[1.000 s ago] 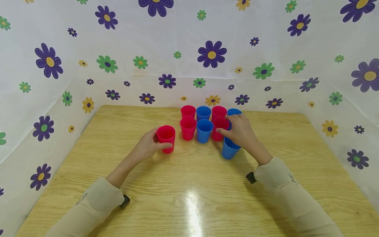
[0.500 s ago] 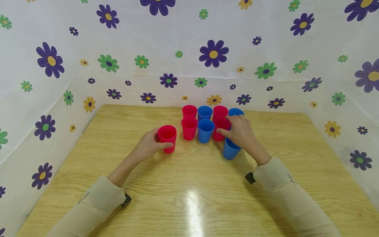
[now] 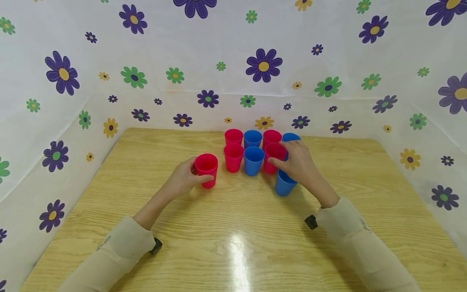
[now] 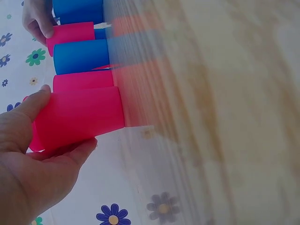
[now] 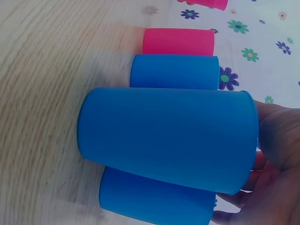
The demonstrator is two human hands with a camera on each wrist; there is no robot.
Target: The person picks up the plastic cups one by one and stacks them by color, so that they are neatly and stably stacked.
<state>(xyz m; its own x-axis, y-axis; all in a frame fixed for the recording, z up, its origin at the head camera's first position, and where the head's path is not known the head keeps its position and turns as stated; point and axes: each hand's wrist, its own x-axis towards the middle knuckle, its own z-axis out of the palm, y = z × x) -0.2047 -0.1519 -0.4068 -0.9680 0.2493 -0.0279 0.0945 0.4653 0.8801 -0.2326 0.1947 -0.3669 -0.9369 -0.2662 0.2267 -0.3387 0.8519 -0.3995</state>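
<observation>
My left hand [image 3: 182, 178] grips a red cup [image 3: 207, 172] standing at the left of the group, thumb on its near side and fingers behind. In the left wrist view this red cup [image 4: 79, 115] lies between thumb and fingers. My right hand [image 3: 297, 160] reaches over a near blue cup [image 3: 284, 185] and holds another red cup [image 3: 271, 165] in the front row by its rim, thumb on the near side. The near blue cup [image 5: 164, 136] fills the right wrist view, hiding that red cup and part of the right hand [image 5: 281, 154].
Left of the right hand's cup stand a blue cup [image 3: 253, 164] and a red cup [image 3: 233, 160]. Behind is a row of alternating red and blue cups, its blue end cup [image 3: 291, 137] partly covered by the right hand. Flowered white cloth [image 3: 164, 44] borders the wooden table [image 3: 197, 235].
Both hands keep their places on the same red cups. The right forearm and sleeve shift slightly to the right; the whole head view drifts a little.
</observation>
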